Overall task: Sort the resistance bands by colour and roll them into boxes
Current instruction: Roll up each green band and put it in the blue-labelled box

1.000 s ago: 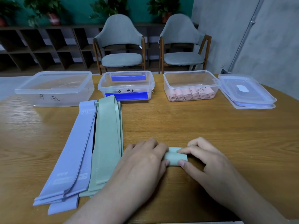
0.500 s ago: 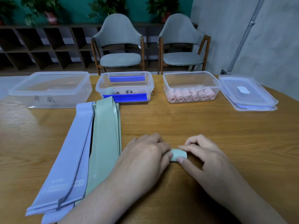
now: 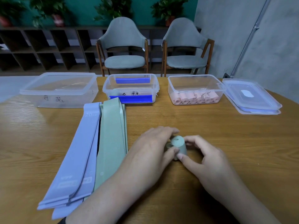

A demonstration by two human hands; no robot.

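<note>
on the wooden table (image 3: 226,126), a clear lidded box (image 3: 59,89) is sitting at ten o'clock. toward seven o'clock, flat lavender bands (image 3: 77,152) are lying just beside flat green bands (image 3: 111,138), their edges overlapping. a clear box (image 3: 131,89) holding blue bands is standing at twelve o'clock. near the middle, the left hand (image 3: 152,152) is curling its fingers and thumb around a rolled green band (image 3: 178,145), which is standing on end on the table with its spiral end facing up. the right hand (image 3: 208,160) is pinching the same roll from three o'clock. a box (image 3: 194,89) of pink rolls is resting at one o'clock, with stacked lids (image 3: 252,97) at two o'clock.
</note>
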